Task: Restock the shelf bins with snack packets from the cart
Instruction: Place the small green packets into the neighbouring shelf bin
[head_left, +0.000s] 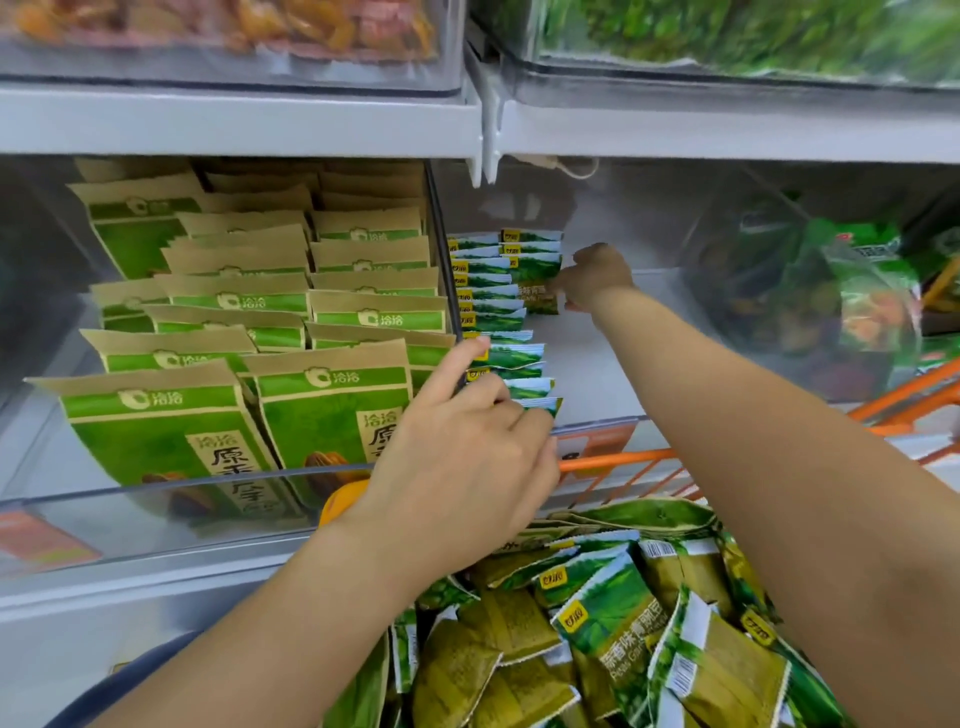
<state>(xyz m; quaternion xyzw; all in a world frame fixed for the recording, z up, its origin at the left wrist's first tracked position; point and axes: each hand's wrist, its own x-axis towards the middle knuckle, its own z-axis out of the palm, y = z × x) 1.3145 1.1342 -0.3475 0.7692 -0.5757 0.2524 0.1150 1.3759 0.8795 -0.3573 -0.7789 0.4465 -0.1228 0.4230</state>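
A row of small green snack packets (498, 312) stands upright along the left side of a clear shelf bin (597, 421). My right hand (592, 278) reaches deep into the bin and pinches a green packet (540, 291) at the back of the row. My left hand (467, 457) rests against the front packets of the row, index finger stretched along the bin's divider, other fingers bent on the packet tops. Below, the orange wire cart (644, 462) holds a heap of the same green packets (613, 623).
The bin to the left is full of brown-and-green paper snack bags (311, 405). The bin to the right holds mixed green bags (857, 291), seen through blurred plastic. A grey shelf (234, 124) with more bins runs overhead. The right part of the middle bin's floor is bare.
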